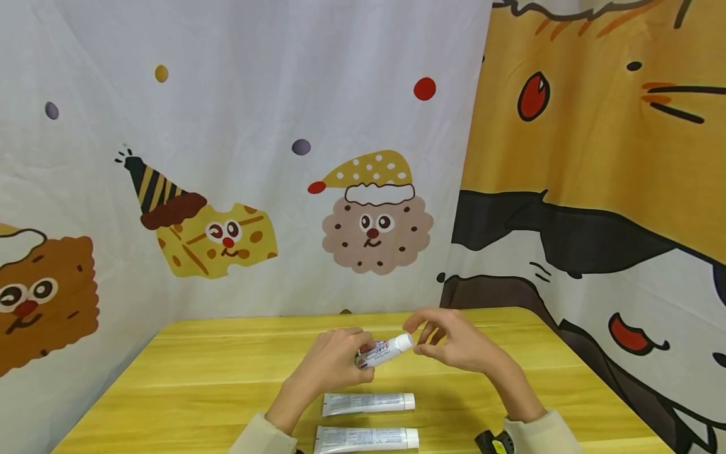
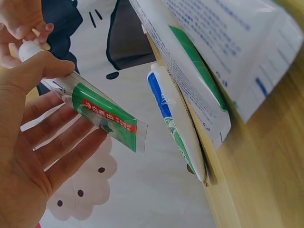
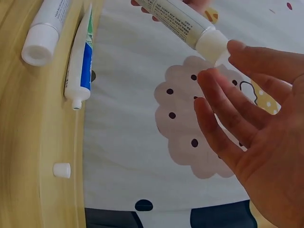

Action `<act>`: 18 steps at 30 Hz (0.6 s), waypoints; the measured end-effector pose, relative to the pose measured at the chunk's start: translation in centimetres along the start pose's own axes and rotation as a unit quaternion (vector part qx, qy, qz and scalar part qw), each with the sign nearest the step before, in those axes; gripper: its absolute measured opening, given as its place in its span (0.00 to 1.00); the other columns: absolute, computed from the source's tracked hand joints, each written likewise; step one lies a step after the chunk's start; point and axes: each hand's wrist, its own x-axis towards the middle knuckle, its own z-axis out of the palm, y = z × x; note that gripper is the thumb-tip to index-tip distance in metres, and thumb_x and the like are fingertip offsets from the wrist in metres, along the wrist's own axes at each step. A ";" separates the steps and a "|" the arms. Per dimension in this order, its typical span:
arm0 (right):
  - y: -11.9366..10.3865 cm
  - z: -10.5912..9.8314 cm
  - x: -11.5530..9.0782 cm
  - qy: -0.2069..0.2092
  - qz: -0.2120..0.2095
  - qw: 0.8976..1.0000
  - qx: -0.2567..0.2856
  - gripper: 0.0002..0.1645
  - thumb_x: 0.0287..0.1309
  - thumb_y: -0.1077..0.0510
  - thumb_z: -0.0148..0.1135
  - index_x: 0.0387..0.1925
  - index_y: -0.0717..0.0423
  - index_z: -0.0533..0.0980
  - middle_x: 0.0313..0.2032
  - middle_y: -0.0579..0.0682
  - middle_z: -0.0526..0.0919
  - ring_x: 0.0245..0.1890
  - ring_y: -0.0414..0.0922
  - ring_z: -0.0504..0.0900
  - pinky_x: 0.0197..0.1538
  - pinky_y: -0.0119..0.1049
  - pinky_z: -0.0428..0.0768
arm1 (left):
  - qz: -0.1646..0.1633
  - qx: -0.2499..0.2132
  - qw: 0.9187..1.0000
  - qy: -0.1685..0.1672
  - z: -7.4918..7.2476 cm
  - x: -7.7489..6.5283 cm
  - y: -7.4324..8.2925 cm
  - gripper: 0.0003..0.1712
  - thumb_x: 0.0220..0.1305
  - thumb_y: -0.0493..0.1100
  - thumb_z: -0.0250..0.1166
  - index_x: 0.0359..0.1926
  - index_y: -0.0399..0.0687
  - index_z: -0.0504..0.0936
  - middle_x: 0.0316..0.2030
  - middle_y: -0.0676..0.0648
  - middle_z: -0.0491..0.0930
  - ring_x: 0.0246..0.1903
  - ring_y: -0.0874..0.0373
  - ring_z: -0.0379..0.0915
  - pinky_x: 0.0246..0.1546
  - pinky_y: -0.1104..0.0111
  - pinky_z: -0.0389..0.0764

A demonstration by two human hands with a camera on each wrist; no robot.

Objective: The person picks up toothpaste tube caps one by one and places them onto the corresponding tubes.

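In the head view my left hand (image 1: 334, 360) grips a toothpaste tube (image 1: 381, 354) between thumb and fingers, its white cap (image 1: 404, 342) pointing right and slightly up. Green and red print shows on its flat end in the left wrist view. My right hand (image 1: 456, 343) is at the cap, fingers spread and slightly bent; in the right wrist view the tip of the thumb (image 3: 236, 48) lies right at the cap's edge. An uncapped toothpaste tube (image 3: 80, 71) with blue and green print lies on the table, and a loose white cap (image 3: 61, 170) stands apart from it.
Two capped toothpaste tubes, a farther one (image 1: 367, 403) and a nearer one (image 1: 365, 439), lie side by side on the wooden table (image 1: 215, 384), caps to the right. A cartoon-printed curtain (image 1: 295, 252) hangs behind and beside the table.
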 end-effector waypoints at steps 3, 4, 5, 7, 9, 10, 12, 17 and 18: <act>0.0 -0.1 0.0 -0.002 -0.006 1.000 -0.005 0.16 0.58 0.63 0.74 0.48 0.50 0.83 0.45 0.50 0.88 0.34 0.38 0.85 0.38 0.35 0.86 | 0.001 0.000 1.000 0.000 0.0 0.0 0.1 0.13 0.50 0.52 0.75 0.38 0.59 0.86 0.31 0.62 0.79 0.24 0.70 0.67 0.24 0.75 0.68; 0.0 -0.1 0.0 -0.002 -0.005 1.000 -0.008 0.15 0.58 0.63 0.74 0.47 0.50 0.83 0.44 0.50 0.88 0.34 0.37 0.85 0.38 0.34 0.86 | 0.001 -0.001 1.000 0.001 0.0 0.0 0.1 0.13 0.50 0.52 0.75 0.38 0.59 0.86 0.31 0.62 0.79 0.24 0.70 0.67 0.24 0.75 0.68; 0.0 -0.1 0.0 -0.002 -0.003 1.000 -0.012 0.15 0.58 0.63 0.74 0.46 0.50 0.83 0.43 0.49 0.88 0.34 0.37 0.84 0.37 0.34 0.86 | 0.001 0.000 1.000 0.001 -0.1 0.0 0.1 0.13 0.50 0.52 0.75 0.38 0.59 0.85 0.31 0.62 0.79 0.24 0.70 0.66 0.24 0.75 0.68; 0.0 -0.1 0.0 -0.002 0.001 1.000 -0.021 0.13 0.58 0.63 0.74 0.45 0.49 0.83 0.40 0.47 0.88 0.33 0.36 0.83 0.36 0.33 0.85 | 0.002 0.001 1.000 0.000 -0.1 0.0 0.1 0.12 0.50 0.51 0.75 0.37 0.58 0.85 0.31 0.62 0.79 0.24 0.70 0.66 0.23 0.75 0.67; 0.0 -0.1 0.0 -0.002 0.006 1.000 -0.028 0.13 0.58 0.63 0.74 0.43 0.49 0.83 0.37 0.45 0.88 0.32 0.35 0.82 0.35 0.33 0.84 | 0.005 0.004 1.000 0.002 0.0 0.1 0.1 0.13 0.50 0.51 0.75 0.37 0.58 0.85 0.31 0.62 0.79 0.23 0.70 0.66 0.23 0.75 0.67; 0.0 -0.1 0.0 -0.002 0.007 1.000 -0.030 0.12 0.57 0.63 0.74 0.43 0.49 0.83 0.36 0.44 0.88 0.31 0.34 0.82 0.35 0.33 0.84 | 0.006 0.005 1.000 0.003 0.0 0.1 0.1 0.13 0.49 0.51 0.75 0.37 0.58 0.85 0.31 0.62 0.80 0.23 0.70 0.66 0.23 0.75 0.67; 0.1 0.0 0.0 -0.001 0.008 0.999 -0.034 0.11 0.58 0.62 0.74 0.42 0.48 0.83 0.34 0.42 0.87 0.31 0.34 0.82 0.34 0.33 0.84 | 0.008 0.007 1.000 0.004 0.1 0.1 0.1 0.13 0.49 0.51 0.75 0.37 0.58 0.85 0.31 0.61 0.80 0.23 0.70 0.66 0.23 0.75 0.67; 0.1 0.0 0.0 0.003 0.009 0.999 -0.038 0.07 0.61 0.55 0.73 0.40 0.47 0.83 0.31 0.41 0.86 0.29 0.33 0.81 0.34 0.34 0.84 | 0.008 0.007 1.000 0.003 0.1 0.0 0.0 0.13 0.50 0.51 0.75 0.37 0.58 0.85 0.31 0.61 0.80 0.23 0.70 0.66 0.23 0.75 0.67; 0.1 0.0 0.0 0.004 0.010 0.999 -0.038 0.07 0.61 0.54 0.73 0.40 0.47 0.83 0.31 0.41 0.86 0.29 0.33 0.81 0.33 0.34 0.83 | 0.008 0.007 1.000 0.002 0.1 0.0 0.0 0.13 0.50 0.51 0.75 0.37 0.58 0.85 0.31 0.61 0.80 0.23 0.70 0.66 0.23 0.75 0.67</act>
